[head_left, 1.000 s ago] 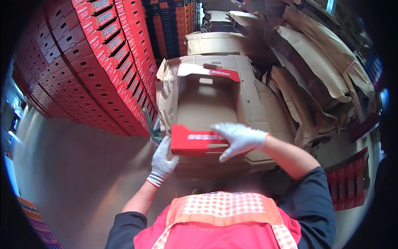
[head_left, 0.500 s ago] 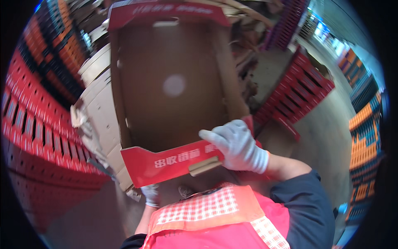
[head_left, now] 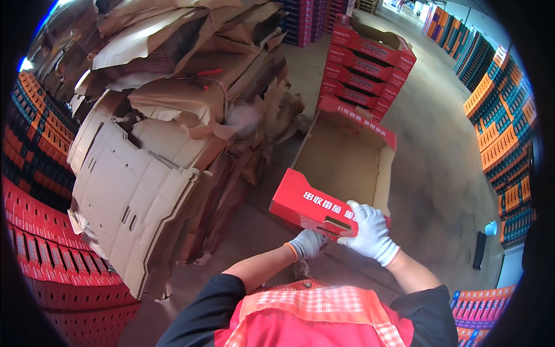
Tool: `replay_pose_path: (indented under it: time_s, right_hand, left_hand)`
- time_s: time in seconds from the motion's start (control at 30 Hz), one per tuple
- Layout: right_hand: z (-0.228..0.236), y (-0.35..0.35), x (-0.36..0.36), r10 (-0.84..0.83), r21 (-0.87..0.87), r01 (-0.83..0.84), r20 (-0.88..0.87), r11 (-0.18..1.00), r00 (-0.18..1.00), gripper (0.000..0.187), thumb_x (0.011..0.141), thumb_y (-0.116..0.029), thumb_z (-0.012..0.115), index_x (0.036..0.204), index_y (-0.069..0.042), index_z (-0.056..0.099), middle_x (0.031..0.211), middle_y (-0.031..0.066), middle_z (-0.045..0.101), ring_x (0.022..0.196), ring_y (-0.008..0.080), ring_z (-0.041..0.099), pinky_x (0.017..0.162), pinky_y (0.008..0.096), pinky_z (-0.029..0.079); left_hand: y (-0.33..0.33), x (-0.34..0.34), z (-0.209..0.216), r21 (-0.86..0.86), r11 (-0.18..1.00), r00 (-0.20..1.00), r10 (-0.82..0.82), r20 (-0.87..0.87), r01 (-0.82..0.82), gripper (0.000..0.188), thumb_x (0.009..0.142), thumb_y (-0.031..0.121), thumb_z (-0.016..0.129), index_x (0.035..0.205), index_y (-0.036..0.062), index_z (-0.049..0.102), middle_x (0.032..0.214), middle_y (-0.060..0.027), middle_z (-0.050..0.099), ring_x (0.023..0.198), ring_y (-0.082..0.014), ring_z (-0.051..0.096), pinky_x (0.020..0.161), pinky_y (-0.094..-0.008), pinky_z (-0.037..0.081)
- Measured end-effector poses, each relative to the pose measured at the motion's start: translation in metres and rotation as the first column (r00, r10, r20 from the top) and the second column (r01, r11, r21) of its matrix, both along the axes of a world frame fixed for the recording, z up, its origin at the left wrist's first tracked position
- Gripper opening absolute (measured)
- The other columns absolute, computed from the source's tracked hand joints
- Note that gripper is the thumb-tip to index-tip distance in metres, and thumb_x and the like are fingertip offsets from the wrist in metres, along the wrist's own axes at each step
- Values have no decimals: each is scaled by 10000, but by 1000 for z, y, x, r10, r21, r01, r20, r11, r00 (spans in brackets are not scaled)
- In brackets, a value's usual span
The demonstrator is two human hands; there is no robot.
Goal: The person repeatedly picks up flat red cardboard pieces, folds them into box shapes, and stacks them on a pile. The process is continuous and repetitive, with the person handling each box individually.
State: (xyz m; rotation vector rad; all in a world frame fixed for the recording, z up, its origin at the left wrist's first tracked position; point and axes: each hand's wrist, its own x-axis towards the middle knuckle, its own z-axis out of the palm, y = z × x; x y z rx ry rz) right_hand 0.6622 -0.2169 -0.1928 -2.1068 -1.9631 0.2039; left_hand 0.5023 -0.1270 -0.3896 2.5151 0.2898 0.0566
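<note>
An open-topped cardboard box, red outside and plain brown inside, is held out in front of me, tilted, with its inside facing up. My right hand, in a pale work glove, is closed over the near wall at its right corner, beside the handle slot. My left hand, gloved too, is at the lower edge of that same wall, its fingertips partly hidden under the box. Just beyond the box's far end rises a stack of matching red boxes.
Flattened cardboard sheets and crumpled brown paper are heaped on my left. Red boxes are stacked at the far left. Orange and teal boxes line the right side. A light-blue object is on the floor at right.
The box has moved down and to the right, away from the cardboard heap, toward the red stack. My left hand has come up from below to the box's near edge; the right keeps its grip.
</note>
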Motion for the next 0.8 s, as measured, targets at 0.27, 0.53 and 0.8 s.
replay_pose_path:
  time_s: [0.27,0.53,0.8]
  right_hand:
    - [-104,29,53,-81,-231,94,64,968,995,957,633,-471,867,1406,-87,451,1183,158,601,1091,334,587,953,440,444]
    - [-158,40,57,-98,-288,154,201,945,975,941,657,-462,830,1444,-166,407,1193,118,605,1109,303,606,921,458,462]
    - [-89,78,-16,99,-120,-86,108,989,989,814,739,-396,787,1418,-103,445,1337,161,573,1235,332,546,1030,471,422]
  left_hand:
    - [21,29,-50,186,982,997,-18,-72,31,443,874,327,609,1170,-2,642,1173,-213,636,1066,-372,619,945,-452,494]
    - [-15,12,-11,122,963,969,-228,-99,239,503,915,320,574,1303,0,547,1320,-238,563,1024,-374,647,859,-456,540]
    - [-58,-200,66,-44,752,655,600,460,-658,634,728,93,786,1317,29,560,1359,-228,532,1288,-419,500,1084,-533,397]
